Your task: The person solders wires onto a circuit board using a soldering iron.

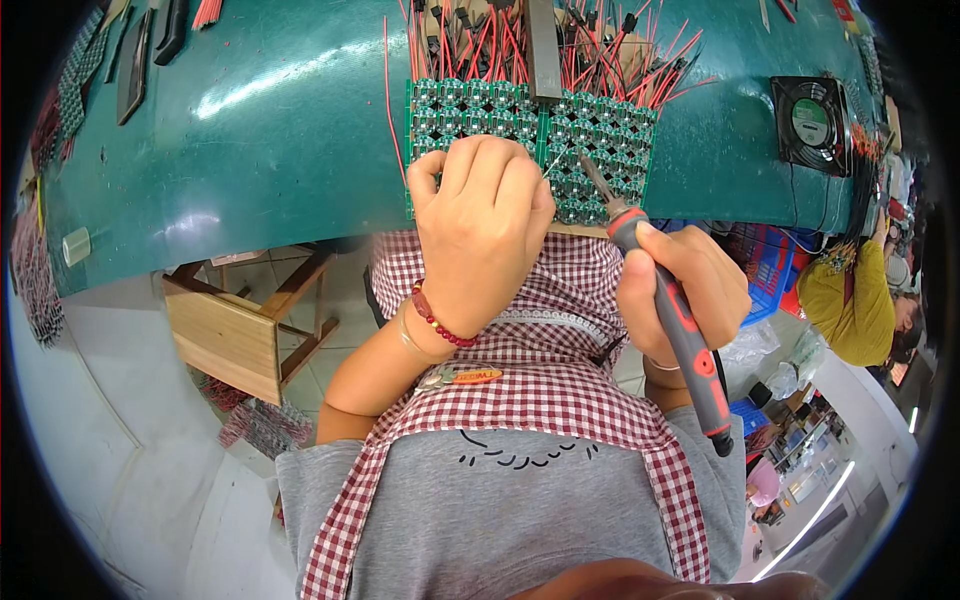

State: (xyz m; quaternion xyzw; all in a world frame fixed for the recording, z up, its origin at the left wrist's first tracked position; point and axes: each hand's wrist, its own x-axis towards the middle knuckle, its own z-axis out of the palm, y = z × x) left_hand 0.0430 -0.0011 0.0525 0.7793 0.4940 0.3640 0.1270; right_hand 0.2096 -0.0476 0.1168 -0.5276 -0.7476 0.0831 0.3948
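Note:
My right hand (pixel 690 285) grips a grey and red soldering iron (pixel 683 330), its metal tip pointing up and left over a panel of small green circuit boards (pixel 600 135). My left hand (pixel 483 200), fingers curled, is above the panel's near left part and hides some of it. A thin silvery solder wire (pixel 554 163) sticks out of its fingers toward the iron's tip. Whether the tip touches a board I cannot tell. Red and black wires (pixel 480 50) fan out from the panel's far edge, some ending in black connectors. A grey metal bar (pixel 542 50) lies across them.
The panel is at the near edge of a green table (pixel 290 130). A black fan (pixel 810 123) stands to the right, a white spool-like piece (pixel 76 246) at the left. A wooden stool (pixel 230 325) is below, a blue crate (pixel 757 262) right. Another person (pixel 850 305) is farther right.

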